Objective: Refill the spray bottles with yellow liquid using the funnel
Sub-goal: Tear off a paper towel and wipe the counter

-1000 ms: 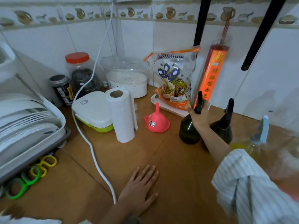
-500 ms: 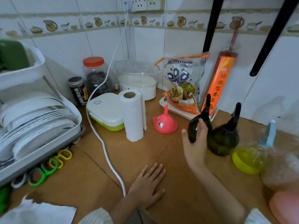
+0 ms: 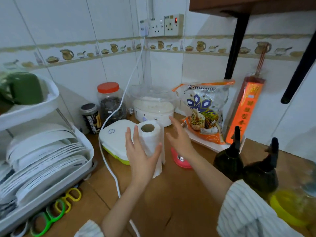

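- Our left hand (image 3: 141, 154) cups the paper roll (image 3: 150, 142); our right hand (image 3: 179, 139) hovers open, empty.
- The funnel (image 3: 181, 161) sits mid-table beneath it, spray bottles (image 3: 228, 161) toward the right edge.
- We should steady the roll, tear cleanly.

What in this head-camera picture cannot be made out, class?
- Pink funnel: mostly hidden behind the right hand and wrist.
- Yellow-liquid bottle: blurred, cut off by the right edge.
- Left hand on the paper towel roll: real grip or mere touch, unclear.
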